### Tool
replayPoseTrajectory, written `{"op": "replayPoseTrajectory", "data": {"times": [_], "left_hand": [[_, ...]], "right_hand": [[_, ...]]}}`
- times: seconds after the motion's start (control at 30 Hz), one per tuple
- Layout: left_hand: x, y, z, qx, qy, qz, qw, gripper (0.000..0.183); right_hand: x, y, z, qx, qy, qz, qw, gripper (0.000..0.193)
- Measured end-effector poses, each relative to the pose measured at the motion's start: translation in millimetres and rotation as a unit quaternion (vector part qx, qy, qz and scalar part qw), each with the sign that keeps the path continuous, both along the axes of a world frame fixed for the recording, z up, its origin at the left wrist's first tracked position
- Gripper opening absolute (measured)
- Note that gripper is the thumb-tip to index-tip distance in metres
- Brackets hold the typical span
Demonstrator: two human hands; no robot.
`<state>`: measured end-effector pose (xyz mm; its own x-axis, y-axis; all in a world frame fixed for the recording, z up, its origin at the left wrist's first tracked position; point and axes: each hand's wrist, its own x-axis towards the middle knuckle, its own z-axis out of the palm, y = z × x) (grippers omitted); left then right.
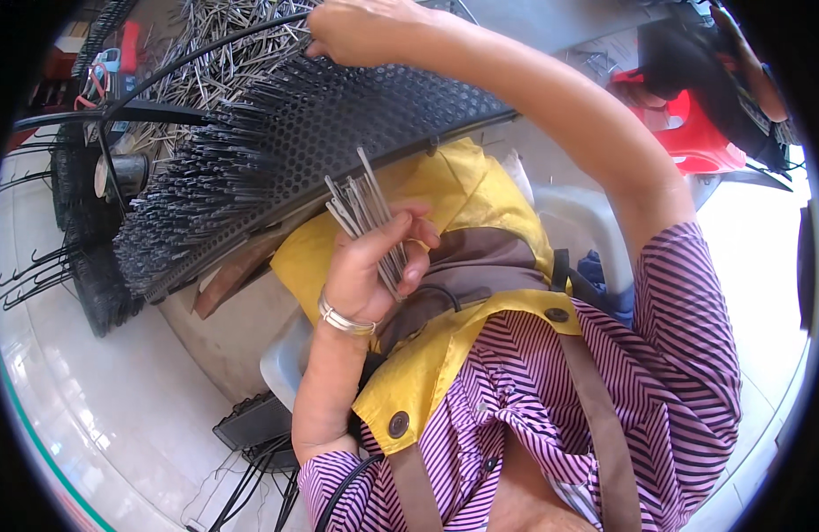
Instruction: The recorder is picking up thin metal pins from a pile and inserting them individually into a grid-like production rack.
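Observation:
My left hand (367,266), with a bangle on its wrist, is closed around a bundle of thin metal rods (361,206). It holds them tilted above my lap, at the near edge of a black perforated rack (401,111). Many slim dark rods (183,199) stand upright in the rack's holes on its left side; bare holes show on the right side. Stretched across to the far side of the rack, my right hand (356,32) has its fingers bent together. What they pinch, if anything, is too small to make out.
Loose metal rods (237,53) lie heaped behind the rack. A curved black bar (197,55) arches over them. More dark racks with hooks (95,266) stand at left, near a metal can (126,176). Another person's arm (755,71) shows at right beside a red plastic container (698,137).

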<state>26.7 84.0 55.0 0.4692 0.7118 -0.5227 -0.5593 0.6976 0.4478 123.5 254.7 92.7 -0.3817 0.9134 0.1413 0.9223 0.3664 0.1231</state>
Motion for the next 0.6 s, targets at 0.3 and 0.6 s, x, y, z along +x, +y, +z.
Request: {"op": "replayPoseTrajectory", "data": {"times": [0.3,0.6], "left_hand": [[-6,3,0,0.006,-0.035,0.015,0.999,0.022],[6,12,19,0.097,-0.025,-0.082,0.992,0.032]], "right_hand": [[61,-63,-8,-0.278,0.418,0.147,0.852,0.028],[71,-87,2,-0.496,0.584,-0.009,0.643,0.019]]}}
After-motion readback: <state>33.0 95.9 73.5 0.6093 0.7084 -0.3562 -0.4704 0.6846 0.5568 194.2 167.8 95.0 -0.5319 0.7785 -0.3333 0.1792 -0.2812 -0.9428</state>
